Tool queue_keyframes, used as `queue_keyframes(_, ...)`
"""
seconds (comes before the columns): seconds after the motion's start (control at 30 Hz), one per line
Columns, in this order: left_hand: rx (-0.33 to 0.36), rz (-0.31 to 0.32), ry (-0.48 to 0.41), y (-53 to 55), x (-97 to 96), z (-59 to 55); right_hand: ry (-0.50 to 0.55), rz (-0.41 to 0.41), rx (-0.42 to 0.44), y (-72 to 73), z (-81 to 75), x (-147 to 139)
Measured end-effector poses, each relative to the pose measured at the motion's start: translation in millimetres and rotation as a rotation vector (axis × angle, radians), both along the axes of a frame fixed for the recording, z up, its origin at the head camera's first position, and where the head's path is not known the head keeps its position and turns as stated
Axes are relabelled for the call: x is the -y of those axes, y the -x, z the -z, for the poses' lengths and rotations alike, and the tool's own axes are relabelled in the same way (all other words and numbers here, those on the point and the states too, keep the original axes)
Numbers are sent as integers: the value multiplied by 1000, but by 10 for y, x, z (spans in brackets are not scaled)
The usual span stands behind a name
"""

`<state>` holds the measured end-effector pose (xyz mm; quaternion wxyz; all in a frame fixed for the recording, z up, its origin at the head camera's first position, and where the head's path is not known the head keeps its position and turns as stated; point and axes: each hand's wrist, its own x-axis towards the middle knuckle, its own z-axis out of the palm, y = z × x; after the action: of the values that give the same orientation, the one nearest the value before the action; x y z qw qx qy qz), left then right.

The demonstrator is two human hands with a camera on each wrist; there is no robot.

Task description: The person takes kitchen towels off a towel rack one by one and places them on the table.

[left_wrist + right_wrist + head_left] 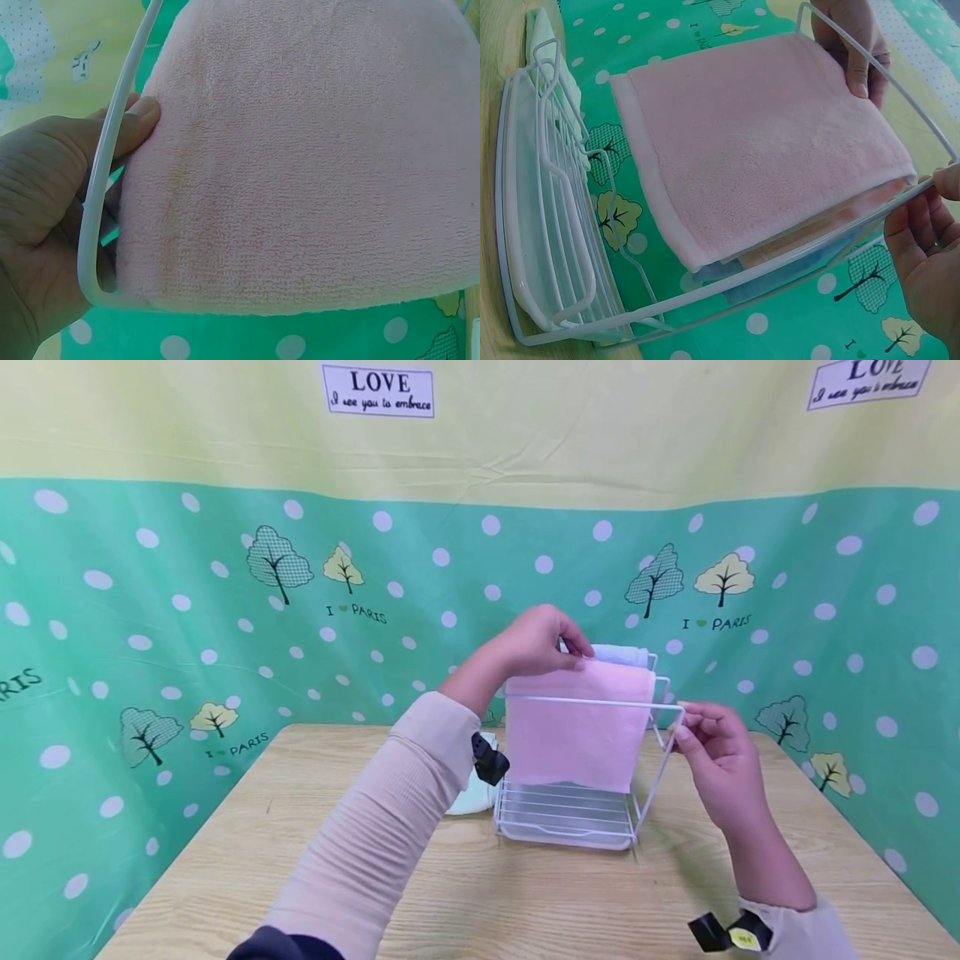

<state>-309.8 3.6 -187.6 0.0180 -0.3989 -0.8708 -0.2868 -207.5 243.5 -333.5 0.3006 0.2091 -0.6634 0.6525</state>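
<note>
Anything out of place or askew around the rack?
One thing looks odd: the pale green cloth lies on the table by the wire rack, while the pink towel and blue towel hang from its bars. I see no spill or breakage.

Grips the white wire rack (705,292) by its near right top corner with the right hand (928,244) and, farther left, pinches the top edge of the hanging pink towel (757,142) with the left hand (859,49). Reveals blue cloth (780,281) on the towel's far side, a pale tray (525,172) at the rack's base, pale green cloth (538,30) at left.
</note>
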Motion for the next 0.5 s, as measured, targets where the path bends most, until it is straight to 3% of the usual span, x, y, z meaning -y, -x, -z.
queue_keyframes(0.1,11,-8,39,-15,8,-7,2,-6,-8,1,3,3)
queue_keyframes(0.33,18,14,224,-2,-29,54,-11,10,2,-4,1,2)
queue_keyframes(0.5,5,21,226,2,-65,115,-15,7,-4,-4,8,1)
